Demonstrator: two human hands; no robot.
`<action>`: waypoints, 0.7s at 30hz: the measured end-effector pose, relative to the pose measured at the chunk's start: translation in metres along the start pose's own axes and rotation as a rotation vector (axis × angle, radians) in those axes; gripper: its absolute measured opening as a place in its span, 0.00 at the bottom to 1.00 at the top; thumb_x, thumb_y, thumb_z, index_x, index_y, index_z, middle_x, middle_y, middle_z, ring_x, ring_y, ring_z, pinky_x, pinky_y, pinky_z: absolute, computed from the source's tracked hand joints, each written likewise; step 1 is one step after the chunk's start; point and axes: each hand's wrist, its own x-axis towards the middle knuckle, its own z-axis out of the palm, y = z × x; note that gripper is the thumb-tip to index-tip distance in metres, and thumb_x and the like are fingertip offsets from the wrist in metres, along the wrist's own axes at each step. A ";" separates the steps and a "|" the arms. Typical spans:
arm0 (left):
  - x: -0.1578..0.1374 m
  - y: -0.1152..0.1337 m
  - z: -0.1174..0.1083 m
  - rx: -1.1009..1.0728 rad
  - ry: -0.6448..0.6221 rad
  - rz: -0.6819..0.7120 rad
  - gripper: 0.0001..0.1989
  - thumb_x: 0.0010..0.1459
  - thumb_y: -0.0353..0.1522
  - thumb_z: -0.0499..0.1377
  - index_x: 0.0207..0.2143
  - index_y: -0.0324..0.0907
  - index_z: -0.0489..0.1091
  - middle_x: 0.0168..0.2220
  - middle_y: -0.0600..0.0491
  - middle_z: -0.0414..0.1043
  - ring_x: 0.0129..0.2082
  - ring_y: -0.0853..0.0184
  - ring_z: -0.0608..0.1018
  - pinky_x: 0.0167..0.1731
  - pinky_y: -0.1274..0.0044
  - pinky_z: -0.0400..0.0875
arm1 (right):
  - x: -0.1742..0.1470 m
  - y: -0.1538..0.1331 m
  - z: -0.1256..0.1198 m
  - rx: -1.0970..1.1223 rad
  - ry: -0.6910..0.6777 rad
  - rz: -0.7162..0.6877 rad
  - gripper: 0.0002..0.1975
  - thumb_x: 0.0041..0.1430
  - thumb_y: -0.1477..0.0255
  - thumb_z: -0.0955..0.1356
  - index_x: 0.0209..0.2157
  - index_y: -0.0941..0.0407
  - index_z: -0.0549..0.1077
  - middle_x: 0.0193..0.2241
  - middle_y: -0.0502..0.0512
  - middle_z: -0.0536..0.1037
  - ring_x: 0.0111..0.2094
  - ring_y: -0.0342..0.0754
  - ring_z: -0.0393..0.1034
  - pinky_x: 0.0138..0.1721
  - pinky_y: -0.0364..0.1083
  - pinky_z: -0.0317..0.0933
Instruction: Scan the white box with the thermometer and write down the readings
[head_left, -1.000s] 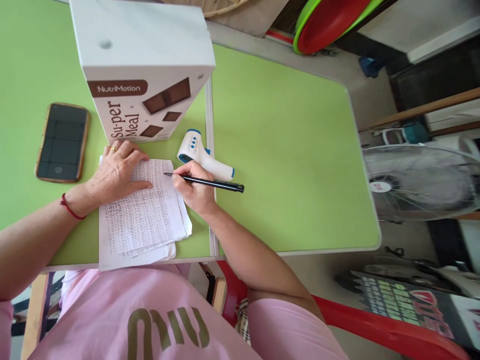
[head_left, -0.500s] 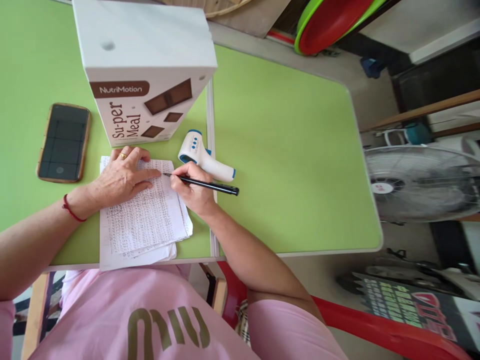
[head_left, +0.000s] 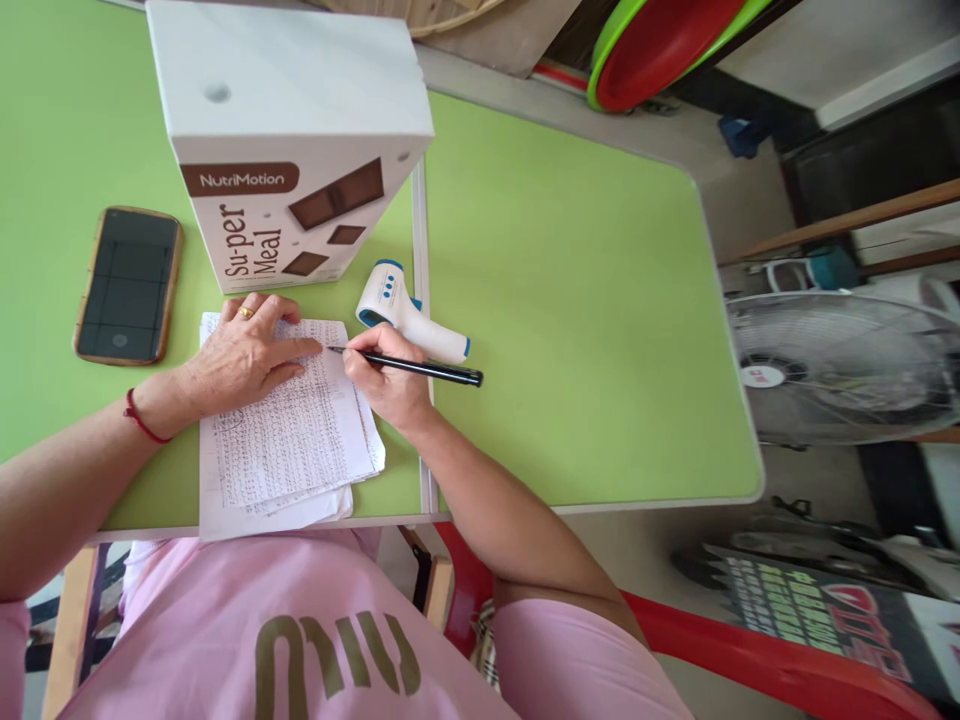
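Sheets of paper [head_left: 300,440] covered in dense handwriting lie in a loose stack at the table's near edge. My left hand [head_left: 251,350] rests on their upper left part, fingers stretched out, a ring on one finger. In my right hand [head_left: 390,375] a black pen [head_left: 442,371] is pinched, its tip on or just over the paper beside my left index finger. Just beyond my right hand lies a white and blue infrared thermometer [head_left: 412,315], its handle end pointing right.
A white NutriMotion box [head_left: 289,70] stands behind the papers on the green table [head_left: 585,300]. To the left lies a phone [head_left: 127,285] in a brown-edged case. A fan [head_left: 832,368] stands past the table's right end, and a red chair [head_left: 750,640] is near my right elbow.
The pen and my right fingers have shifted very slightly to the right. My left hand and the papers have stayed in place.
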 end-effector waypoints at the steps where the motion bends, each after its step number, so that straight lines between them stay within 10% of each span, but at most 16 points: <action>1: 0.000 0.000 0.000 0.000 -0.001 -0.001 0.13 0.66 0.34 0.55 0.49 0.48 0.76 0.46 0.41 0.65 0.42 0.51 0.69 0.41 0.55 0.68 | 0.000 0.000 0.000 0.009 0.009 -0.001 0.07 0.57 0.69 0.65 0.27 0.55 0.67 0.18 0.44 0.69 0.18 0.38 0.61 0.21 0.40 0.58; 21: 0.000 0.000 -0.002 -0.007 -0.020 -0.011 0.14 0.67 0.35 0.54 0.49 0.47 0.76 0.47 0.39 0.64 0.42 0.51 0.69 0.41 0.55 0.67 | 0.002 -0.001 -0.001 0.013 -0.007 0.005 0.06 0.56 0.70 0.65 0.26 0.54 0.66 0.17 0.44 0.69 0.18 0.39 0.60 0.21 0.41 0.59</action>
